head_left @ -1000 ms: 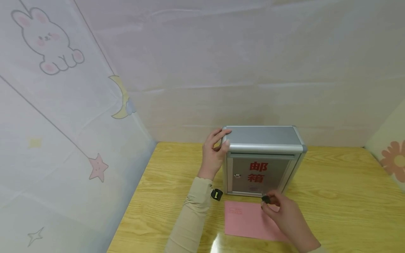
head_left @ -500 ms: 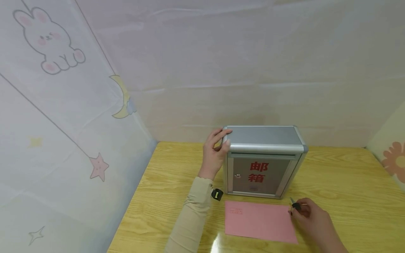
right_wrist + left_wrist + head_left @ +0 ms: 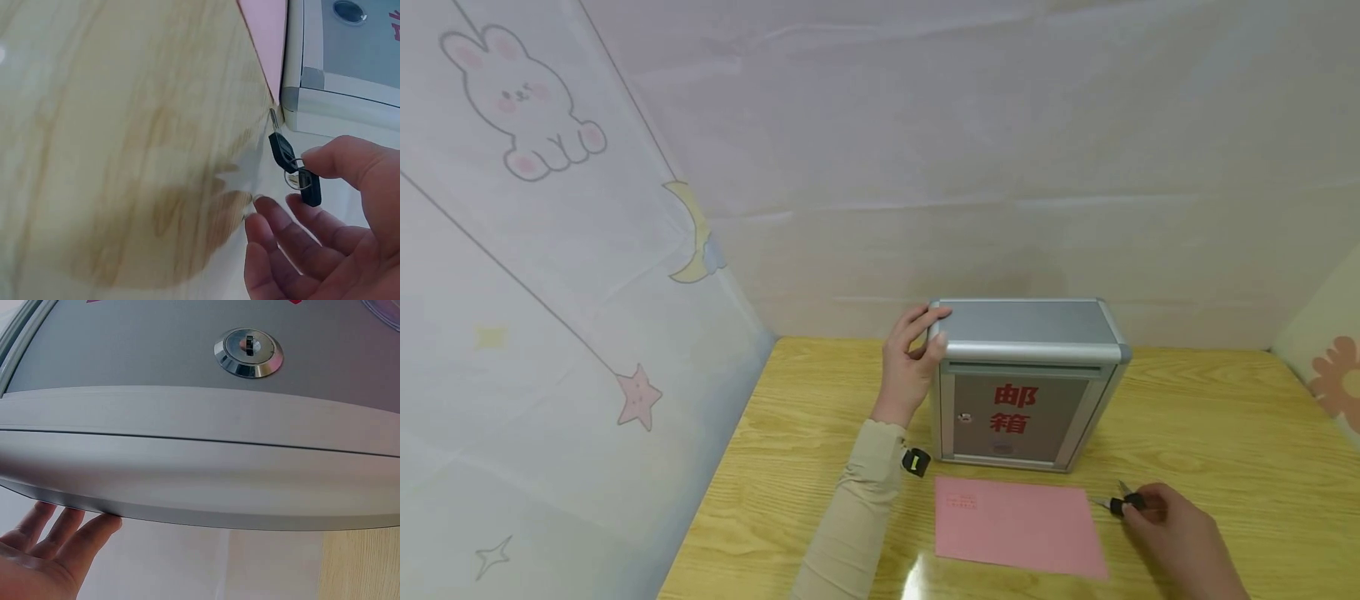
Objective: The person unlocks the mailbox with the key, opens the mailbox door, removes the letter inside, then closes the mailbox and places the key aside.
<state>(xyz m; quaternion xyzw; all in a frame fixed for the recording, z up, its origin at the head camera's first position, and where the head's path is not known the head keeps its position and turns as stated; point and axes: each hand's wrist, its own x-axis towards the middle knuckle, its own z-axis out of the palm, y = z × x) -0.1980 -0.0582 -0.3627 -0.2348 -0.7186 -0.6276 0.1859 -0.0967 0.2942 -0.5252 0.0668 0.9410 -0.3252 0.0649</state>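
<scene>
A grey metal mailbox (image 3: 1030,321) with red characters stands upright on the table, its front door lock (image 3: 249,352) shown close up in the left wrist view. My left hand (image 3: 906,358) rests on the box's upper left corner, fingers over the top edge and thumb at the front. Low over the table to the right of the box, my right hand (image 3: 1183,533) holds two black-headed keys (image 3: 284,152) on a ring between thumb and fingers. One key blade points toward the corner of a pink envelope (image 3: 1018,525), which lies flat in front of the mailbox.
The wood-grain table (image 3: 1247,425) extends on both sides of the box. Behind it hangs a pale backdrop (image 3: 880,150), and a printed cloth (image 3: 572,333) with a rabbit and star covers the left side.
My right hand has moved right with the keys, from over the envelope to beside its right edge, uncovering it. The keys now spread apart. My left hand has stayed on the mailbox.
</scene>
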